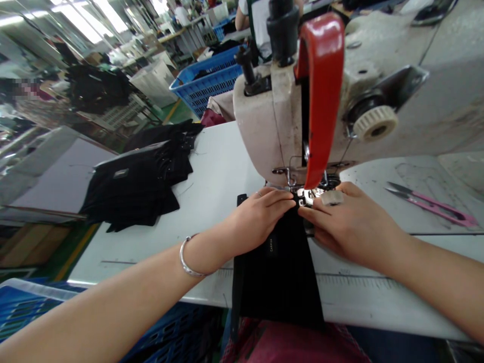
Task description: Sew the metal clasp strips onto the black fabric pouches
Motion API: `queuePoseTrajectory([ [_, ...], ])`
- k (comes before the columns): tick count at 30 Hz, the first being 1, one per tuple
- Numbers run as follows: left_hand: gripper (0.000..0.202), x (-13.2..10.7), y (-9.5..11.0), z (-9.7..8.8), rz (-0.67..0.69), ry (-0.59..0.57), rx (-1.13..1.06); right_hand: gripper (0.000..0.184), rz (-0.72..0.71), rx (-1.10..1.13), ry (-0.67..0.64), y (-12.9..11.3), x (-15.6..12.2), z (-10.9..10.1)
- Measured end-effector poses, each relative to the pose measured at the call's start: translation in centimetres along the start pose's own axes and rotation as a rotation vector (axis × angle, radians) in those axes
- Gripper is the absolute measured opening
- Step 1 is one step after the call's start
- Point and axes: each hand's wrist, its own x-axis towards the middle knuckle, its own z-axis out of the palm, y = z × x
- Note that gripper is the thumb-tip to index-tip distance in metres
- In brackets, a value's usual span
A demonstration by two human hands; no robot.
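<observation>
A black fabric piece [280,277] with a small label lies on the white table [212,191] and hangs over its front edge, its far end under the presser foot [308,194] of a cream sewing machine [264,126] with a red guard [321,91]. My left hand [257,217] lies flat on the fabric's left side, fingers stretched toward the foot. My right hand [351,222] presses the fabric's right side, fingers extended at the foot, one fingertip wrapped in tape.
A stack of black fabric pieces [139,181] lies on the table's left. Pink thread snips [434,204] lie at the right. Blue crates [207,83] stand behind the table and at the lower left [22,312]. Another person [257,20] sits beyond the machine.
</observation>
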Motion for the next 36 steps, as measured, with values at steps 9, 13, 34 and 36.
queuePoseTrajectory([
  [9, 0.04, -1.0, 0.1, 1.3, -0.024, 0.075, -0.029, 0.029, 0.063, -0.125, -0.028, -1.1, 1.0, -0.2],
  [13, 0.039, -1.0, -0.2, 1.2, 0.017, 0.029, -0.003, 0.029, 0.067, -0.116, -0.025, -0.8, 0.7, -0.2],
  [34, 0.049, -0.6, 2.5, -2.1, -0.097, -0.234, 0.0, 0.036, 0.009, 0.074, 0.021, 0.6, -0.1, 0.3],
  [36, 0.09, -2.1, 5.7, -3.1, -0.123, -0.291, -0.012, 0.032, -0.008, 0.133, 0.009, 1.0, -0.3, -0.4],
])
